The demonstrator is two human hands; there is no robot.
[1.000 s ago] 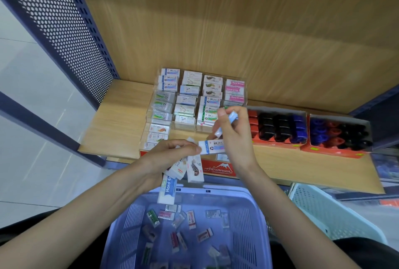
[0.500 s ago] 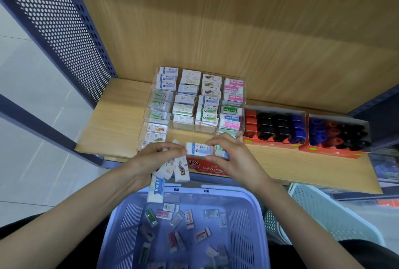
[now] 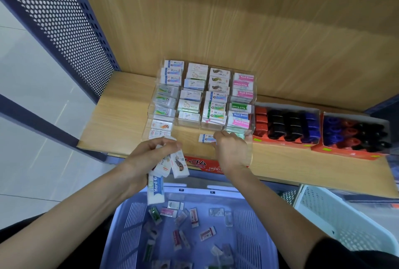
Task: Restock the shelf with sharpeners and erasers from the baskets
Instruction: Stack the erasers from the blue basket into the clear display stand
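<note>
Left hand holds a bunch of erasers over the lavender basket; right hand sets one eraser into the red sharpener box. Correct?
Wrong place. The head view shows the right hand setting that eraser in the front row of the clear eraser display, left of the red sharpener box. The left hand holding a bunch of erasers over the lavender basket is right.

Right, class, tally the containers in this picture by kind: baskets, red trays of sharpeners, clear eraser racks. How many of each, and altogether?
Baskets: 2, the purple basket and the white basket
Red sharpener trays: 2, the left tray and the right tray
Clear eraser rack: 1
Total: 5
</note>
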